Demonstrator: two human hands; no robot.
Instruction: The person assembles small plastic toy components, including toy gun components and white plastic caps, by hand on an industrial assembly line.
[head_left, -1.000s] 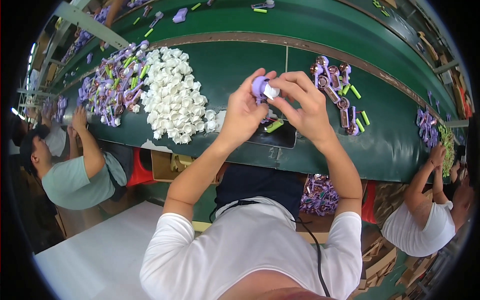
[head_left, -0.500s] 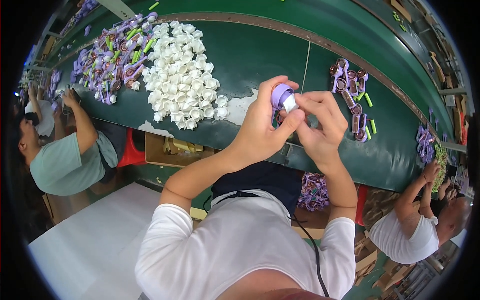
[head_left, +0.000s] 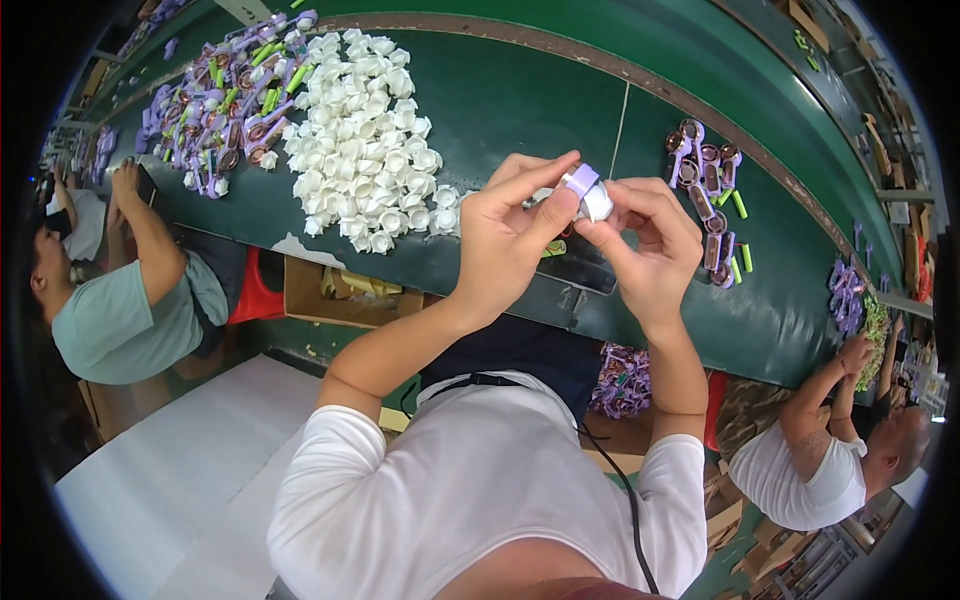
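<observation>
Both my hands are raised over the near edge of the green table. My left hand (head_left: pixel 513 232) grips a purple plastic part with a round ring head (head_left: pixel 581 180), its thumb pressed against the ring. A white petal-shaped cup (head_left: pixel 597 204) sits at the ring's opening, and my right hand (head_left: pixel 655 238) pinches it between thumb and fingers. My fingers hide most of the purple part's body. To the left spreads a heap of similar white petal cups (head_left: pixel 365 150). Right of my hands lie several purple parts with coppery-brown insides (head_left: pixel 712 185) and bright green cylinders (head_left: pixel 739 203).
A mixed pile of purple parts (head_left: pixel 215 115) covers the table's far left. Below my hands, a dark flat object (head_left: pixel 588 272) lies on the table. Under the edge stand a cardboard box (head_left: pixel 345 310) and a heap of purple parts (head_left: pixel 622 380). Co-workers sit on both sides.
The ring has turned between my hands, and the white cup now shows rounder at its opening. My left hand has shifted slightly left, exposing the dark flat object below.
</observation>
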